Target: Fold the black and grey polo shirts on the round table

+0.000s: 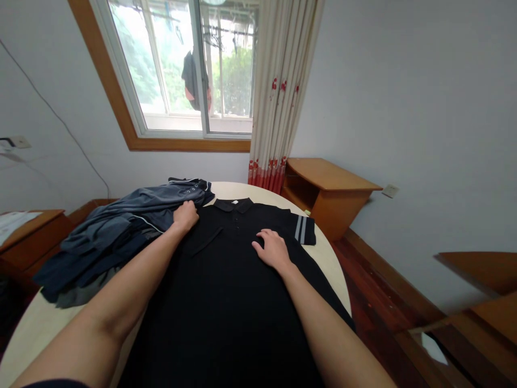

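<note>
A black polo shirt (226,280) lies spread face up on a round light table (331,253), collar toward the window. Its right sleeve with two grey stripes (302,229) lies flat near the table's edge. My left hand (186,215) is closed at the shirt's left shoulder, gripping the fabric where it meets the pile of clothes. My right hand (272,248) rests flat on the shirt's chest with fingers spread, holding nothing.
A heap of dark blue and grey clothes (117,237) covers the table's left side. A wooden side cabinet (327,194) stands beyond the table by the red-patterned curtain (278,97). A wooden desk (28,237) is at left, more wooden furniture (476,302) at right.
</note>
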A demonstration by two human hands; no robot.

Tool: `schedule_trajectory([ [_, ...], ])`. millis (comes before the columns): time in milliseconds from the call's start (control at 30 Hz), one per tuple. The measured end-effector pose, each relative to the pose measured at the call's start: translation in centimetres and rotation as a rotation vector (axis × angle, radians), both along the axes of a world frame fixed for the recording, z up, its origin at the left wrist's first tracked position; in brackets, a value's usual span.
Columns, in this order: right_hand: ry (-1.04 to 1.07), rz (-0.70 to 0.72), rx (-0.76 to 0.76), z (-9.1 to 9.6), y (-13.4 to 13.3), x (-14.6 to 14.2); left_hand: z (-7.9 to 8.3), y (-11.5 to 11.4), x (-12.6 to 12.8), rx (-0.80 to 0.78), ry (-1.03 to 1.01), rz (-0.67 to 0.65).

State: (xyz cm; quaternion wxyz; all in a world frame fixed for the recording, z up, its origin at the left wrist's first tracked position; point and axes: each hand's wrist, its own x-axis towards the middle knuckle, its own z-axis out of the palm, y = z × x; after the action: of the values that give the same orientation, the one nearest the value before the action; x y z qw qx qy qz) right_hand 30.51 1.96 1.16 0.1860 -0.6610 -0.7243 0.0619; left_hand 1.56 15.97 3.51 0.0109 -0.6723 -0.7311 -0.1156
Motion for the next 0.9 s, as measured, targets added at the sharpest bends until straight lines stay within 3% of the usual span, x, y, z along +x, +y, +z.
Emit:
schedule_trajectory([
  [100, -0.004, -0.004, 0.006, -0.1, 0.1, -0.1, -1.0, -1.6, 0.9, 0.118, 0.118, -0.164],
  [200, -0.006, -0.008, 0.011, -0.3, 0.0, -0.1, -2.3, -2.0, 0.6, 0.016, 0.174, -0.266],
  [367, -0.003, -0.007, 0.022, -0.3, -0.1, -0.1, -2.8, -0.9, -0.2, -0.190, 0.132, -0.229],
  [533, 0.003, -0.008, 0.025, -0.3, -0.1, -0.2, -2.9, -2.3, 1.1, -0.094, 0.173, -0.276],
  [900, 0.004, -0.001, 0.052, -0.5, -0.1, -0.2, -3.4, -6.2, 2.3, -0.118, 0.163, -0.312],
])
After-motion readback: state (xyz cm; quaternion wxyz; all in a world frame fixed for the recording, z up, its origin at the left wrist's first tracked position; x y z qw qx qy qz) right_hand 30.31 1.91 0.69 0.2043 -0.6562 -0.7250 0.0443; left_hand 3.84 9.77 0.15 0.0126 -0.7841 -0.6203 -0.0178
